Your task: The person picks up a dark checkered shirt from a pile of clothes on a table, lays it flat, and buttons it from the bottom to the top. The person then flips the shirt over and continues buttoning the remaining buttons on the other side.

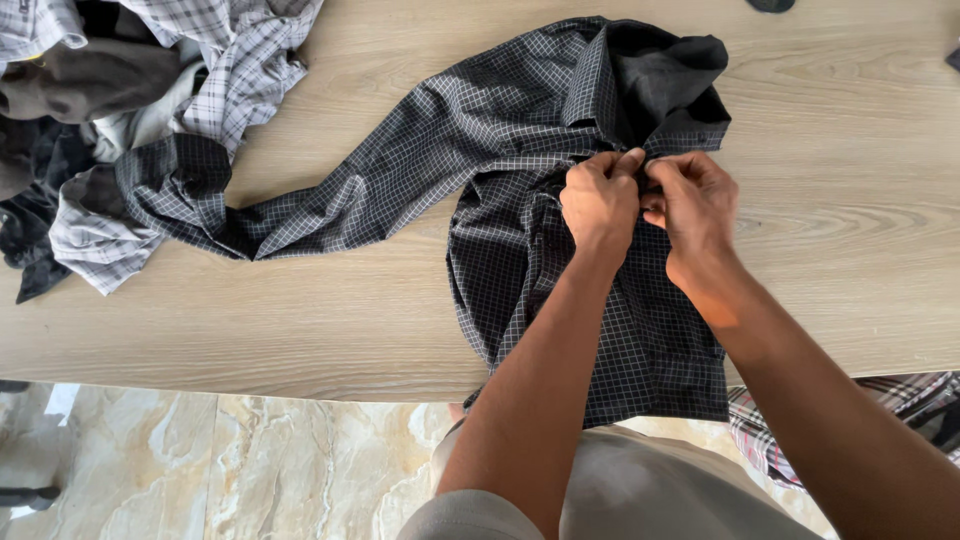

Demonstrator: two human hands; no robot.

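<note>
Soft, limp black checked shirt (520, 190), frame centre, is pinched near the collar by left hand (600, 200) and right hand (695, 205) fingers; best gripped at the placket.

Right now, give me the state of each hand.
Left hand: closed, pinching the dark checked shirt near its collar.
Right hand: closed, pinching the same shirt at the same spot.

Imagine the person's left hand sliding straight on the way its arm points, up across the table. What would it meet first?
Probably the collar of the black checked shirt, bunched just beyond the left hand; past it lies bare wooden table. Heights are hard to judge.
</note>
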